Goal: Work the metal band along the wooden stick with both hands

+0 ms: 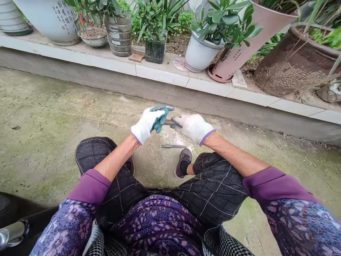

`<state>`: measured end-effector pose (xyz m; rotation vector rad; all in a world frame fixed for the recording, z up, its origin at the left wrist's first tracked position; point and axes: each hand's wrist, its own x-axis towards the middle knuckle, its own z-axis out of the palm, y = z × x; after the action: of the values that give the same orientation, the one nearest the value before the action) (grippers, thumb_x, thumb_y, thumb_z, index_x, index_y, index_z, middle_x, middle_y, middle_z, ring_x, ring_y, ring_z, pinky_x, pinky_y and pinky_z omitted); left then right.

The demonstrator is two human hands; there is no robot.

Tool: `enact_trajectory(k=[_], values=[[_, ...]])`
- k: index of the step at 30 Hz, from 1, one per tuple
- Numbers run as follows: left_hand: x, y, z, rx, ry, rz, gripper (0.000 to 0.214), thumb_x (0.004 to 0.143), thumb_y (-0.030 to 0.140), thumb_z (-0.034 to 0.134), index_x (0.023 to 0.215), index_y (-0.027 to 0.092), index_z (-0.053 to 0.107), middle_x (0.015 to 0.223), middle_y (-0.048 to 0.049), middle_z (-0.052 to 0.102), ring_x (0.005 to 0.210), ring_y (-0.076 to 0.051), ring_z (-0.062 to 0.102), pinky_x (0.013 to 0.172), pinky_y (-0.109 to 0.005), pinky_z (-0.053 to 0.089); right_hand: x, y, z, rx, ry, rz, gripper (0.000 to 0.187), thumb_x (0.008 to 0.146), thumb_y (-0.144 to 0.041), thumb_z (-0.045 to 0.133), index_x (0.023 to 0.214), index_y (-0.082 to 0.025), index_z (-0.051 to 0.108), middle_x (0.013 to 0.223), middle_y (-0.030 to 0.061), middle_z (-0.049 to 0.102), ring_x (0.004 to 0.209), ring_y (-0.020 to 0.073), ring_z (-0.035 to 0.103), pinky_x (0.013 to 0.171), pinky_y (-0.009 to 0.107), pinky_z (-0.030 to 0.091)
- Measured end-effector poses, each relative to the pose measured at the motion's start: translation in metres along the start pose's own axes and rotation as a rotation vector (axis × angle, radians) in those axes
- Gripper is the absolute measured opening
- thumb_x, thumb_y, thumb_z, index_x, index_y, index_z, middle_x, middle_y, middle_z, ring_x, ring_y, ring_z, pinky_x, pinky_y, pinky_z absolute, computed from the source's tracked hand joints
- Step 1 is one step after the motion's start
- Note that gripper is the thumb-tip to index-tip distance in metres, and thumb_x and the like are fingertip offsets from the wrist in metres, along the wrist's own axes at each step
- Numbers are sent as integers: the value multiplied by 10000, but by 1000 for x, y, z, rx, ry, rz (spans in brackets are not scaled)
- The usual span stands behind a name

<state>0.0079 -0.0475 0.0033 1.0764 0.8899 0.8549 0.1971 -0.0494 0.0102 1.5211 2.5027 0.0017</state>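
Observation:
Both my hands wear white knitted gloves with coated fingers and meet in front of my knees. My left hand (153, 122) has green-coated fingers curled around one end of a brown rod (169, 122), while a grey-tipped finger stretches out above it. The other end of this rod is gripped by my right hand (190, 125), whose dark fingertips press on it. Only a short piece of the rod shows between the gloves; the rest is hidden. Below, on the concrete, lies a thin metal rod (173, 146) with a ridged left part.
White powder (170, 137) is scattered on the concrete ground (53, 106) between my feet. Ahead runs a low tiled ledge (160, 75) bearing several potted plants, among them a white pot (201, 55) and a leaning pink pot (239, 46). A dark object with a metal tube (12, 234) is at lower left.

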Motion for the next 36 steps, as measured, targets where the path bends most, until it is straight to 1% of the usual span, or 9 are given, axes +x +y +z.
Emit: enact_trajectory(k=[5,8,13,16,19,25,29,33,36], values=[[-13,-16,8,76,-125,-101,320,834,243,591,1098,102,704,499,61,483,361,-45,364,342,-171,314,6,30,-7,514,70,222,311,898,-439,540,1036,-209,697,757,35,661,607,149,552,544,264,377],[-7,-24,0,80,-84,-95,296,834,265,591,1070,127,705,515,60,482,380,-47,368,346,-167,319,-2,37,-17,875,73,304,327,875,-455,581,1008,-177,691,637,0,558,479,96,437,423,229,361],[5,-38,-10,209,-37,-118,265,780,190,569,1007,153,703,536,60,508,398,-55,412,366,-169,357,-15,26,-24,1163,-35,306,337,825,-463,651,989,-171,688,588,-24,475,447,78,367,351,199,339],[2,-42,-6,269,-106,-121,268,778,191,556,995,150,707,522,63,493,397,-60,420,360,-170,355,-13,26,-17,1131,-51,292,370,818,-484,650,1024,-181,697,592,-20,492,454,82,383,370,201,330],[-5,-35,-3,254,-174,-118,270,785,219,569,999,137,712,511,64,479,394,-58,408,357,-168,346,-4,31,-3,882,15,277,351,818,-479,631,971,-175,719,590,-18,509,474,87,401,410,217,307],[-8,-20,-16,99,-115,14,288,790,277,616,1022,127,696,536,55,512,377,-47,384,358,-176,356,8,36,4,758,72,182,327,853,-456,583,957,-180,724,597,-20,506,515,96,419,466,236,320],[0,-37,-19,185,-125,-76,272,790,230,591,1022,136,695,534,53,508,387,-56,414,357,-170,368,-2,34,-10,1058,-33,282,387,838,-477,632,1025,-146,710,584,-15,498,445,85,390,379,228,334],[9,-48,-18,293,-125,-110,241,827,248,572,993,130,702,529,46,518,371,-62,421,351,-179,368,-20,35,-19,1247,-180,120,495,805,-526,674,1102,-130,699,583,-25,503,434,77,403,345,207,354],[11,-45,-20,363,-128,-112,181,801,219,593,904,117,701,554,28,558,405,-70,461,356,-175,346,-27,41,-15,1169,-432,-54,514,788,-541,683,1099,-133,706,571,-27,528,428,82,430,353,206,370]])
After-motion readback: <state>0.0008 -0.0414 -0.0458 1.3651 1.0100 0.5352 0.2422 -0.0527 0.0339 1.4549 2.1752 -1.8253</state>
